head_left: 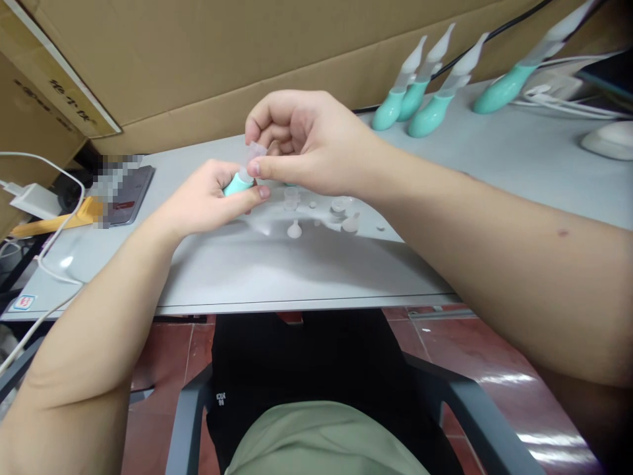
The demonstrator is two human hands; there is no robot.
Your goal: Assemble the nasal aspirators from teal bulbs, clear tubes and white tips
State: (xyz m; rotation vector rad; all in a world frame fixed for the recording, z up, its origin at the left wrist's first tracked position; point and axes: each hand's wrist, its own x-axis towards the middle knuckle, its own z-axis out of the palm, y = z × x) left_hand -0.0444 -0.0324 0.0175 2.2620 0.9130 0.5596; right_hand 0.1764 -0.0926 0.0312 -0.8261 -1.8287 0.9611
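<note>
My left hand (pixel 205 201) is closed around the teal squeeze bulb (pixel 236 186) of a nasal aspirator, which tilts up towards the right. At its upper end, my right hand (pixel 316 142) pinches a translucent plastic piece (pixel 256 150) between thumb and fingers. The piece meets the bulb's pale neck; whether it is seated there cannot be made out. Just right of my hands lie loose parts: a clear cup-like part (pixel 291 199), a white nozzle tip (pixel 295 229), a second nozzle tip (pixel 351 223), a round ring (pixel 338 208) and small discs (pixel 380 228).
Several assembled teal aspirators (pixel 431 117) stand or lean at the back right. Beyond them are white cables (pixel 548 102) and a white mouse-like object (pixel 610 140). A dark flat device (pixel 131 198), yellow tool (pixel 54 224) and white charger (pixel 35 200) sit left. Cardboard (pixel 212 59) walls the back.
</note>
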